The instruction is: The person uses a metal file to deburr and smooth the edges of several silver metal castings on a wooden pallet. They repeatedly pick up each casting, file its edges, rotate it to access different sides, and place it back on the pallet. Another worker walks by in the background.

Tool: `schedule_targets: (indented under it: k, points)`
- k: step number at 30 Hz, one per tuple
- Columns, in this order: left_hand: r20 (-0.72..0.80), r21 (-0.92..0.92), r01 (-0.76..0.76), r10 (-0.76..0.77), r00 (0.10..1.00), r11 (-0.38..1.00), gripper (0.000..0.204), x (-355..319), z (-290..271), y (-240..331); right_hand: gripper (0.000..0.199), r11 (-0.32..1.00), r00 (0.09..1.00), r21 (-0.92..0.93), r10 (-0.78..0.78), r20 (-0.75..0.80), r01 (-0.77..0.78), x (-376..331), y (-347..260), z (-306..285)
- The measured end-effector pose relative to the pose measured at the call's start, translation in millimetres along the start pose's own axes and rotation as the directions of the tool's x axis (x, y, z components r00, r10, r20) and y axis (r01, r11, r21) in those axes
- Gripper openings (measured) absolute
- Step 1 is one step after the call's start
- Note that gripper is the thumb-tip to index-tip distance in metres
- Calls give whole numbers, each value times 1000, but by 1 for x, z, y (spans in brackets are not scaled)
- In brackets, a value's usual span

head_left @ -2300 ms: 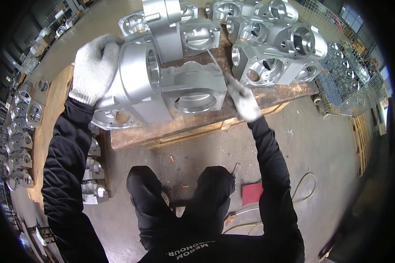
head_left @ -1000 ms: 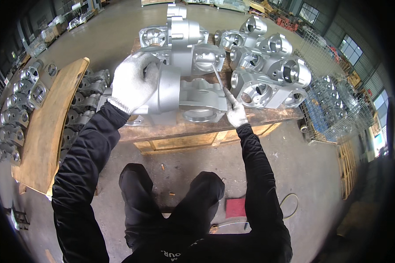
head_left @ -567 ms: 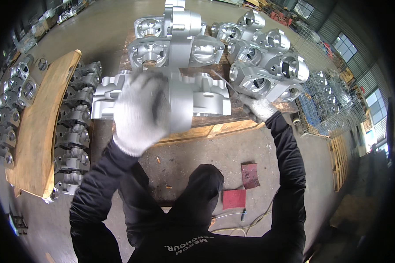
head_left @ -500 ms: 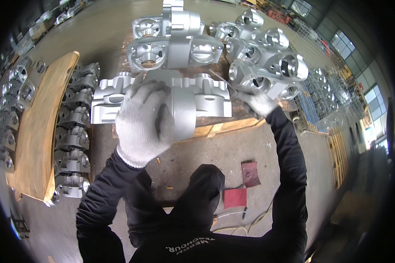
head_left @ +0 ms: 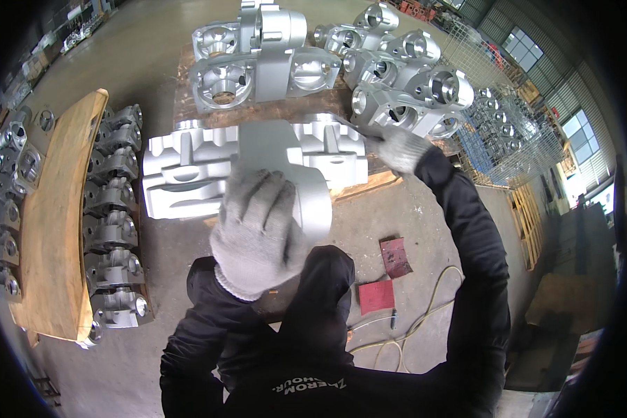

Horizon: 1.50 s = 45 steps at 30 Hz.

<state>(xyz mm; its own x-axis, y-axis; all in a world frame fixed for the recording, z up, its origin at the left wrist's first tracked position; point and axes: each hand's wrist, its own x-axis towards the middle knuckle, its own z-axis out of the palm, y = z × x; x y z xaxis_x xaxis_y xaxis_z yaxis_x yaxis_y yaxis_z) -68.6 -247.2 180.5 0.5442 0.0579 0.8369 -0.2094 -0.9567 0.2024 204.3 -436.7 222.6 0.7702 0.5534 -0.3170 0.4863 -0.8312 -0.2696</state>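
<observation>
A large silver metal casting [head_left: 268, 146] lies across the near edge of the wooden work surface, with ribbed, scalloped sides and a thick rounded middle. My left hand [head_left: 258, 230], in a pale knitted glove, is closed against the near part of that middle, its fingers curled; the palm side is hidden. My right hand [head_left: 400, 150], gloved too, grips a thin dark file-like tool [head_left: 361, 128]. The tool's far end reaches the top right part of the casting. Its exact kind is hard to make out.
More silver castings stand behind [head_left: 272, 70] and at the back right [head_left: 418, 90]. On the left are rows of castings [head_left: 115, 226] beside a wooden board [head_left: 56, 223]. A wire cage [head_left: 508, 153] stands right. Red abrasive sheets [head_left: 376, 297] and a hose [head_left: 425, 317] lie on the floor.
The casting has tilted, its near side coming lower and toward me. My left hand has moved down with it. My right hand remains near the casting's right end with the tool.
</observation>
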Motion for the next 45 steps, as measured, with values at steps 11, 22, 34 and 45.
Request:
schedule_targets:
  k: [11, 22, 34, 45]
  points:
    - [15, -24, -12, 13, 1000, 1000, 46, -1, 1, -1, 43, 894, 815, -324, -426, -394, 311, -12, -17, 55]
    - [48, -26, -66, 67, 997, 997, 46, -2, 0, -3, 45, 952, 963, 151, -260, -67, 267, 10, -67, 28]
    - [44, 22, -78, 77, 996, 997, 41, 16, -4, -7, 37, 956, 978, 209, -208, -19, 207, 20, -91, 26]
    - [-8, -41, -106, 106, 994, 993, 26, 53, 4, -33, 51, 930, 967, 263, -245, -72, 256, 40, -81, 37]
